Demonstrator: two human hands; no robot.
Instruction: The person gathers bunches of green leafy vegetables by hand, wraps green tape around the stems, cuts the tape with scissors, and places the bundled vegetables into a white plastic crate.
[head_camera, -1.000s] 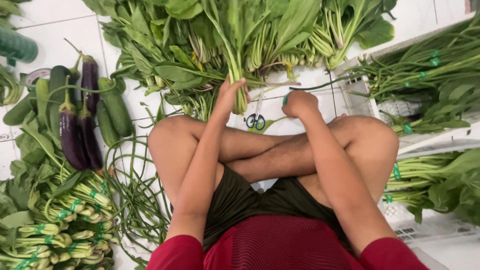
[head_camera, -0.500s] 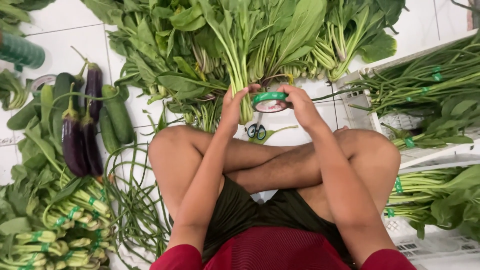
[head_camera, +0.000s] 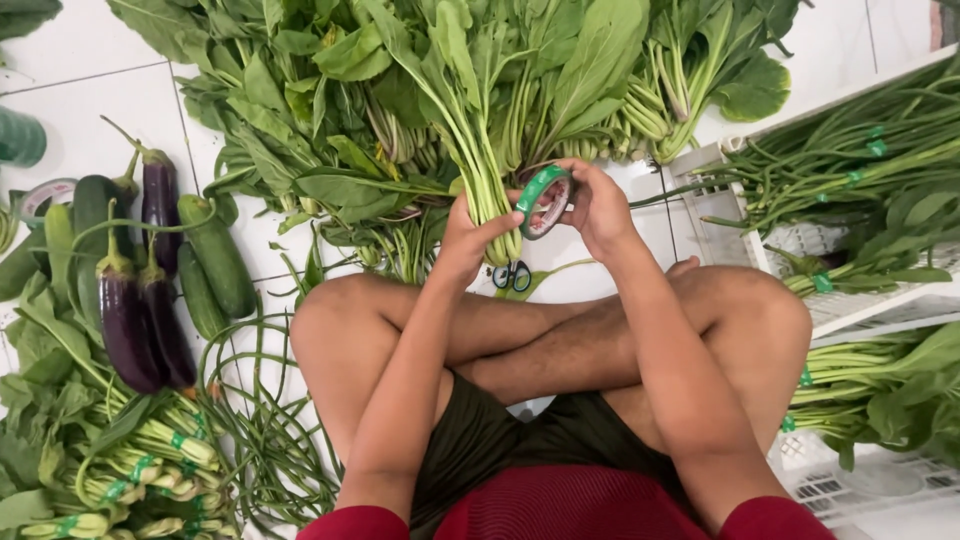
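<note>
Hands: 2 | left hand (head_camera: 468, 238): 1 spinach bunch (head_camera: 470, 120) | right hand (head_camera: 597, 205): 1 green tape roll (head_camera: 543, 200)

i sit cross-legged, both forearms reaching forward over my knees. my left hand (head_camera: 468, 235) is curled into a closed grip, thumb pointing toward the right. my right hand (head_camera: 598, 205) is raised just beside it, fingers bent and pinched shut, wrist slightly cocked, the two hands nearly touching.

Leafy bunch (head_camera: 480, 190) and green tape roll (head_camera: 545, 200) in hands
</note>
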